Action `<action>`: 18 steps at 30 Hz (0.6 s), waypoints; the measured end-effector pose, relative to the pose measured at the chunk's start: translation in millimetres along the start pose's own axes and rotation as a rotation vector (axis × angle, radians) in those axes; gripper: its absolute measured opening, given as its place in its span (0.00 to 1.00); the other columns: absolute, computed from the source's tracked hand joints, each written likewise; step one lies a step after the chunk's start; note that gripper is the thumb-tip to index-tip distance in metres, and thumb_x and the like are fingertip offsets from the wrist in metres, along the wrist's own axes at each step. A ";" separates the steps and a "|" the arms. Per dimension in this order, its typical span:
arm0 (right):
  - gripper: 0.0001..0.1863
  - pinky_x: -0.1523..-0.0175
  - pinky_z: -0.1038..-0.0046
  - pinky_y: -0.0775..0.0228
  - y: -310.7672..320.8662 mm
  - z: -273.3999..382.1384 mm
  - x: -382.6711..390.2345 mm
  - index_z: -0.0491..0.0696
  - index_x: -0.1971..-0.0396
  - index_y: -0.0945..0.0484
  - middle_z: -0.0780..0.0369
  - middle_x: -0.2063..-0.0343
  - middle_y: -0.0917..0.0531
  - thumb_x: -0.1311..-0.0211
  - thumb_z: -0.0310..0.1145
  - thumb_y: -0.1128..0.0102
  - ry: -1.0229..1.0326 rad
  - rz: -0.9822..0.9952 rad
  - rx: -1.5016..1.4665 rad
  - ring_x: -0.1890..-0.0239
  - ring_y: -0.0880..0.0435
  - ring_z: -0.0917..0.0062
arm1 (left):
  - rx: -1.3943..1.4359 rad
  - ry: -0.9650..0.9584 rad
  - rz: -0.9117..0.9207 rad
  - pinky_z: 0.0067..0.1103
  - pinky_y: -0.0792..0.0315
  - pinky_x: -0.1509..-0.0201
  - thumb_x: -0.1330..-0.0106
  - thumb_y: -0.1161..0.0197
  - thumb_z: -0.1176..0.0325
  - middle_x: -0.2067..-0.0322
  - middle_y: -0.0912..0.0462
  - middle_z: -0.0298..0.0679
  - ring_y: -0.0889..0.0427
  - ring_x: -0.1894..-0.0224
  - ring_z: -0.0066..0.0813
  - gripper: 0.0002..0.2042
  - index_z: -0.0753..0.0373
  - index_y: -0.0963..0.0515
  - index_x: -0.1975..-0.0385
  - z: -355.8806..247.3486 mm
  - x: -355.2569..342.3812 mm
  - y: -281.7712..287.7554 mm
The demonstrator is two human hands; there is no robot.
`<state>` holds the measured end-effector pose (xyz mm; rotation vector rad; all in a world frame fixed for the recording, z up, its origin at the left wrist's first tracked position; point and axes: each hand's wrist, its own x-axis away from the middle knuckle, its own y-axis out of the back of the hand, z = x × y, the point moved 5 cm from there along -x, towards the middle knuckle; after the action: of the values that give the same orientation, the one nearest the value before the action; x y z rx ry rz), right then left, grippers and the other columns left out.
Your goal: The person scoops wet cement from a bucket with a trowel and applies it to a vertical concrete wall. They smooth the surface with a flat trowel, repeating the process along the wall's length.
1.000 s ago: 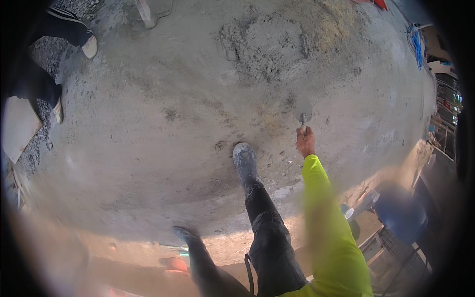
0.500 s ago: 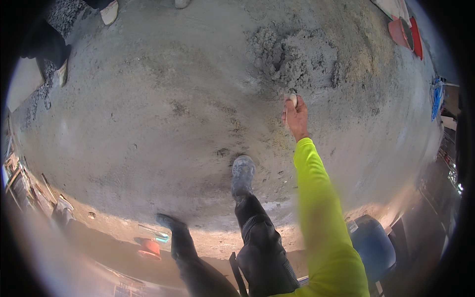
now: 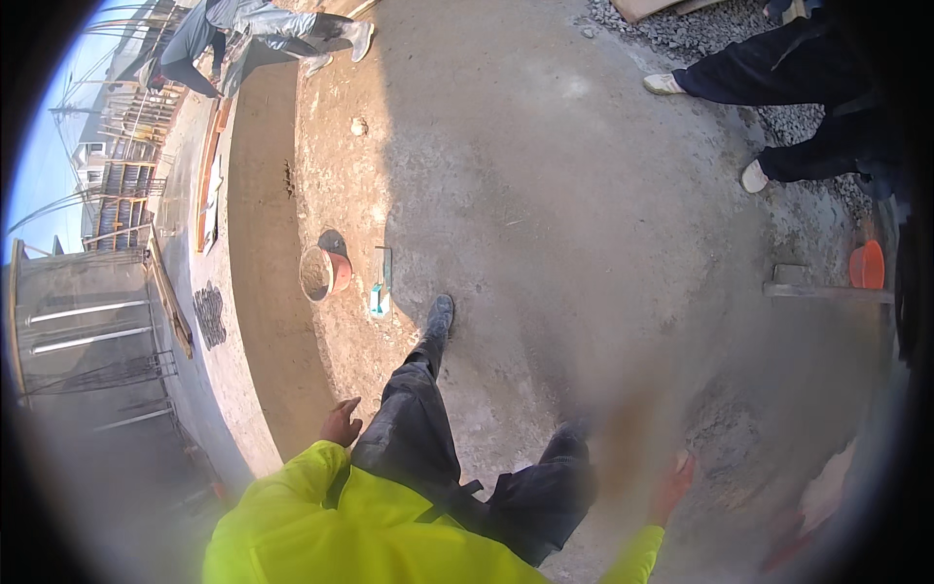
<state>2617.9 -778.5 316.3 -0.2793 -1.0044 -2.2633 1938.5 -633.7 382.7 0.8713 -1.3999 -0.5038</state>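
Note:
My left hand (image 3: 341, 424) hangs beside my left thigh, fingers partly spread, with nothing visible in it. At the lower right, my right hand (image 3: 671, 484) is blurred, low over the grey concrete. Whether it still grips a tool cannot be made out. Ahead of my left boot (image 3: 440, 313) lies a flat tool with a turquoise handle (image 3: 377, 301), probably a float. Left of it stands an orange-red bucket (image 3: 339, 273) with brownish material inside. Neither hand touches them.
Two people are around: one bends at the upper left, and dark-trousered legs (image 3: 778, 73) stand at the right beside gravel (image 3: 705, 32). An orange bucket (image 3: 866, 265) is near a board (image 3: 827, 291). A ledge edge (image 3: 232, 282) runs along the left.
My view has swung left, from the wet mortar heap to the bucket and ledge. My right hand, which held a pale-handled tool at the heap, is now low and right; my left hand has appeared.

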 end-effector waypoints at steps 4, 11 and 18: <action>0.10 0.83 0.79 0.37 -132.1 182.7 142.7 0.43 0.56 0.32 0.65 0.81 0.28 0.34 0.29 0.47 0.265 0.132 0.194 0.87 0.30 0.83 | 0.185 0.107 0.050 0.37 0.33 0.35 0.43 0.38 0.65 0.43 0.25 0.56 0.28 0.39 0.53 0.30 0.61 0.31 0.36 174.7 -26.9 110.8; 0.05 0.82 0.79 0.36 -430.4 533.9 422.5 0.47 0.62 0.30 0.66 0.82 0.27 0.35 0.28 0.48 -0.037 0.449 -0.113 0.87 0.29 0.82 | 0.448 0.357 0.013 0.38 0.29 0.38 0.40 0.39 0.62 0.43 0.24 0.55 0.22 0.45 0.52 0.32 0.55 0.35 0.33 516.2 -73.0 356.7; 0.04 0.81 0.78 0.34 -726.0 807.1 622.7 0.48 0.63 0.28 0.67 0.81 0.27 0.35 0.31 0.47 0.120 0.769 0.039 0.86 0.27 0.83 | 0.694 0.716 -0.210 0.35 0.25 0.45 0.41 0.39 0.69 0.43 0.24 0.53 0.18 0.50 0.48 0.35 0.56 0.39 0.30 783.1 -49.0 497.7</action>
<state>1629.1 -118.5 707.2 -0.4219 -0.7091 -1.5397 1078.2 -471.2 693.9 1.5778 -0.8017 0.1770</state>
